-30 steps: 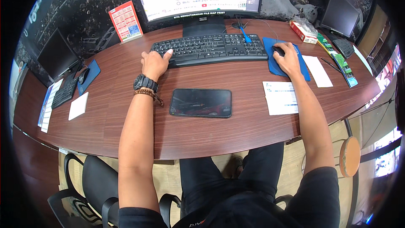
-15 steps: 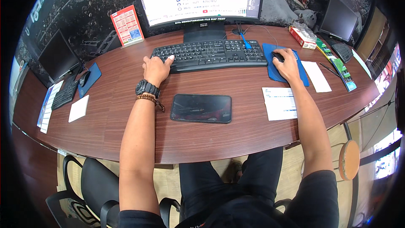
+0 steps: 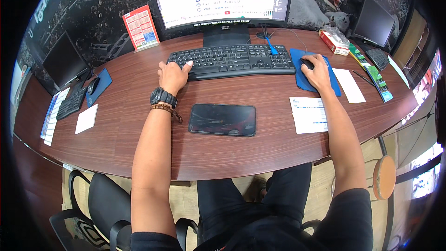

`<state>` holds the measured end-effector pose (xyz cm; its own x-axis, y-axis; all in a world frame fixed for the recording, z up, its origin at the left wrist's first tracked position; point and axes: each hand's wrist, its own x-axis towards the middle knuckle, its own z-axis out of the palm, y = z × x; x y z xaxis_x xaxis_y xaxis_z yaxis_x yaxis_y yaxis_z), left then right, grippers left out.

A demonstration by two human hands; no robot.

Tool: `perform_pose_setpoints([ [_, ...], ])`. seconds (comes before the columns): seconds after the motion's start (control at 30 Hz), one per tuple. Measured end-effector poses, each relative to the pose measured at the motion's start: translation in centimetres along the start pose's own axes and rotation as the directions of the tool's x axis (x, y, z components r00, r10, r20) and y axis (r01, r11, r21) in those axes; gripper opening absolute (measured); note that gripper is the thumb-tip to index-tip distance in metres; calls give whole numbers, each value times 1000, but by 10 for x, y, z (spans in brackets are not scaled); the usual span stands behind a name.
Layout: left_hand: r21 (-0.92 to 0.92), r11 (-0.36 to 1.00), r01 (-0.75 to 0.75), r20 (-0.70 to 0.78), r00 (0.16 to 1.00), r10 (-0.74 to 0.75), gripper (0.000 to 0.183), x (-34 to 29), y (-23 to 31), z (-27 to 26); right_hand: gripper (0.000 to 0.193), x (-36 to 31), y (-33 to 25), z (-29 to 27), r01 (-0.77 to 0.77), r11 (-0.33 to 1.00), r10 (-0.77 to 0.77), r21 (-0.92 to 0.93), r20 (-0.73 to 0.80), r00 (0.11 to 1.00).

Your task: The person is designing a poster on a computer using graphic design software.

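Observation:
My left hand [image 3: 173,76] rests on the left end of a black keyboard [image 3: 234,60], thumb spread apart from the fingers, holding nothing. Its wrist wears a black watch [image 3: 162,96] and a brown bead bracelet [image 3: 162,107]. On a blue mouse pad [image 3: 304,82] to the right, my right hand [image 3: 319,75] is wrapped over a black computer mouse [image 3: 307,63], which it partly covers. Between my forearms lies a black smartphone [image 3: 222,120], its screen dark. Behind the keyboard stands a lit monitor [image 3: 220,0] showing a page of text with a blue banner.
A printed sheet [image 3: 307,115] lies partly under my right forearm, beside a white paper [image 3: 349,86] and a pen [image 3: 362,77]. A red-and-white box [image 3: 333,44] stands at the back right, a red desk calendar [image 3: 141,29] at the back left. Dark side monitors [image 3: 65,60] flank the desk.

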<state>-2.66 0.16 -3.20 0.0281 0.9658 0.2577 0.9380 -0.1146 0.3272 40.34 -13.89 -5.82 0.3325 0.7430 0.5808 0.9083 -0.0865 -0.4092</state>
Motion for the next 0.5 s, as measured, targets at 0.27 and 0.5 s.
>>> perform_pose_setpoints([
  [0.27, 2, 1000, -4, -8, 1000, 4, 75, 0, 0, 1, 39, 0, 0, -1, 11, 1000, -11, -9, -14, 1000],
  [0.5, 9, 1000, -8, -9, 1000, 8, 74, 2, -2, 3, 39, 0, 0, 1, 19, 1000, -19, -8, -17, 1000],
])
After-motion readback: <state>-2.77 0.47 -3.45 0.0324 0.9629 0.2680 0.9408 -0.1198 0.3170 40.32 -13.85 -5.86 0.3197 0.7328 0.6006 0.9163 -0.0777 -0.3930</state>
